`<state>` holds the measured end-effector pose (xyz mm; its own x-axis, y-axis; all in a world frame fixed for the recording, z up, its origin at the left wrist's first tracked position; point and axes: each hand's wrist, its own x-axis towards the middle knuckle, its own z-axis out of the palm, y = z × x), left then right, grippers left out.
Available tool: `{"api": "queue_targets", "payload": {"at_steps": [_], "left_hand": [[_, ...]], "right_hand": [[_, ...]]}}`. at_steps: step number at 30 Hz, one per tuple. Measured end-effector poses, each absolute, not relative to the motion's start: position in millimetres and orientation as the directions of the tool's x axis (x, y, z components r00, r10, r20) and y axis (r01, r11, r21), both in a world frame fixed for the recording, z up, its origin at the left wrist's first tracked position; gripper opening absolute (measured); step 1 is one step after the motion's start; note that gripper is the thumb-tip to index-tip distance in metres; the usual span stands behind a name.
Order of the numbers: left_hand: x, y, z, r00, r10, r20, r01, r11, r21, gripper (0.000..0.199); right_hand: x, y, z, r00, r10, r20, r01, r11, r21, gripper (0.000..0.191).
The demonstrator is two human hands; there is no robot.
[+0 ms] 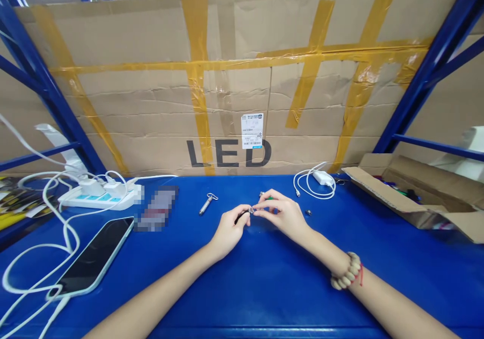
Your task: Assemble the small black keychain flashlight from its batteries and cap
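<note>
My left hand [230, 230] is closed around a small black object with a shiny metal end [242, 217]. The fingertips of my right hand [282, 213] pinch at that metal end, so both hands meet over the blue table. What exactly the piece is, I cannot make out. Behind the right fingers shows part of a small green and metal item [261, 194], mostly hidden. A silver rod with a wire loop [207, 204] lies to the left of my hands. To the right of my right hand rests a tiny metal part [308, 212].
A phone [96, 256] with a white cable lies at left, near a white power strip [102, 198] and a blurred-out flat item [158, 209]. At the back right are a white adapter with coiled cable [323, 178] and an open cardboard box [401, 198]. A large carton [159, 107] stands behind.
</note>
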<state>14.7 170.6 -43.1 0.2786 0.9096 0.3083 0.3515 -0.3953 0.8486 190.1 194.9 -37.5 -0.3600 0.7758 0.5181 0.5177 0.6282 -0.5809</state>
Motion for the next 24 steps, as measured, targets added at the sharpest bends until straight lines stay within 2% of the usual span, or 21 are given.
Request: {"api": "queue_targets", "payload": {"at_steps": [11,19,24], "left_hand": [[12.9,168.1,-37.6,0.350,0.895,0.278,0.389,-0.408,0.826,0.024],[6.7,162.9,-42.4,0.447,0.873,0.194,0.442,-0.405,0.801,0.022],[7.7,157.8,-41.7,0.467,0.864,0.190,0.454,-0.418,0.787,0.019]], "right_hand": [[196.5,199.1,-39.2,-0.459,0.699,0.548,0.462,0.715,-0.526,0.023],[198.0,198.7,-36.8,-0.571,0.656,0.494,0.392,0.746,-0.538,0.022],[199.8,196.6,-36.4,-0.601,0.664,0.445,0.406,0.734,-0.545,0.015]]}}
